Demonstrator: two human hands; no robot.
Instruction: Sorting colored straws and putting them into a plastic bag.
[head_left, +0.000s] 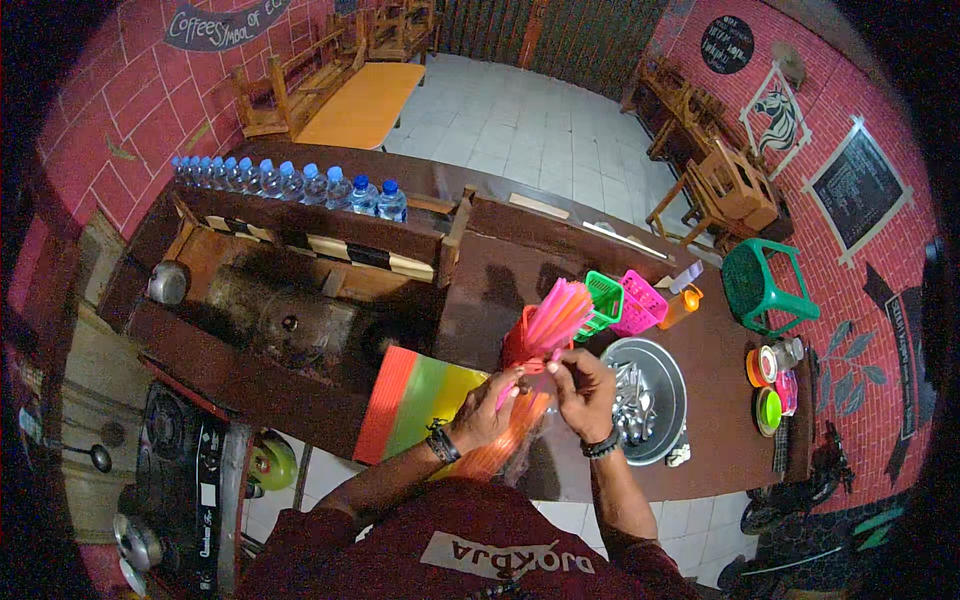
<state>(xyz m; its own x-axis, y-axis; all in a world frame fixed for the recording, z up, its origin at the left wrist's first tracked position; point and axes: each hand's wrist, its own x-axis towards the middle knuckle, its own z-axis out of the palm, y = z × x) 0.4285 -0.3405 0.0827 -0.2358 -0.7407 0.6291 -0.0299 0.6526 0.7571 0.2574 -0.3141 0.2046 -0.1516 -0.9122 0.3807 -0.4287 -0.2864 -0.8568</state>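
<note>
My left hand (484, 414) is closed on a pink drinking straw (504, 396), just in front of a red plastic basket (516, 346). Pink and orange straws (559, 315) stand bunched in that basket, leaning right. Thumb and forefinger of my right hand (586, 394) pinch a small pink piece, seemingly a straw end, at the basket's near side. Under my hands lies a clear plastic bag of orange straws (517, 431). It partly covers a striped red, green and yellow sheet (412, 401). Right of my right hand is a metal basin (679, 409) holding spoons and other cutlery (637, 405).
Green (606, 296) and pink plastic baskets (643, 302) stand behind the basin, beside an orange bottle (681, 306). Water bottles (311, 184) line the counter's back ledge. A gas stove (180, 480) is at lower left; a green stool (765, 289) stands right.
</note>
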